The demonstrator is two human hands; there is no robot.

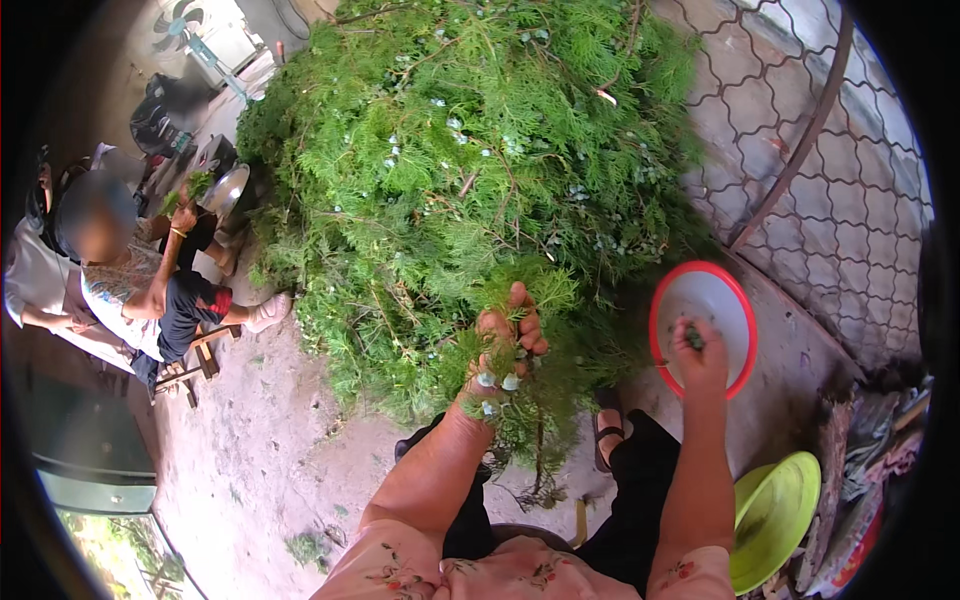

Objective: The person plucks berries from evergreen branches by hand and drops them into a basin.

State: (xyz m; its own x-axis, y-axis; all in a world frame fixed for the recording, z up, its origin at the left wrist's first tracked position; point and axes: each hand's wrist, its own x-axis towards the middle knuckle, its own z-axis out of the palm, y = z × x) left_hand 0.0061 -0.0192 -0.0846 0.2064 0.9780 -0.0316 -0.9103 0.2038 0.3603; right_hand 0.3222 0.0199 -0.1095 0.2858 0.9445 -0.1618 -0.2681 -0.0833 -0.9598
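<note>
My left hand [499, 345] holds a leafy conifer sprig [536, 405] bearing several pale blue-green cones; its stem hangs down between my knees. My right hand [699, 351] is over a white basin with a red rim [752, 330], its fingers curled around small green cones [694, 337]. Directly in front rises a large heap of cut conifer branches [450, 165], dotted with more pale cones. The left hand is at the near edge of this heap. The basin stands to the right of the heap.
At the left, a person [135, 300] sits on a low wooden stool [199, 364] holding a green sprig; others are behind. Wire mesh [810, 180] lines the right side. A yellow-green basin [776, 525] leans at the lower right beside a log [829, 480]. A fan [196, 45] stands at the upper left.
</note>
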